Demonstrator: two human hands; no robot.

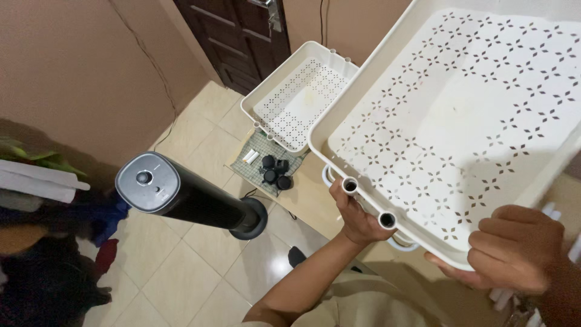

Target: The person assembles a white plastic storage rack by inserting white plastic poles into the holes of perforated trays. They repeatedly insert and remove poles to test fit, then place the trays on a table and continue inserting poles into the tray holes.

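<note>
Left hand [357, 218]: closed around white tubes under the near tray's left edge, fingers wrapped, thumb up by the rim
Right hand [514, 248]: clamped on the near corner of the tray, fingers curled over the rim from above, palm below
Large tray [448, 121]: white plastic, perforated with a small diamond pattern, held up close to the camera and tilted, filling the upper right
White tubes [387, 220]: two open round ends showing just beside the left hand, tucked beneath the tray edge
Second tray [296, 97]: same white perforated kind, lower down, just beyond the large one
Mat [266, 163]: grey-green, on the tiled floor, with black round wheels [275, 172] and small white pieces
Tower fan [181, 194]: black, standing on the tiles at left
Door [242, 36]: dark wood, at the far wall
</note>
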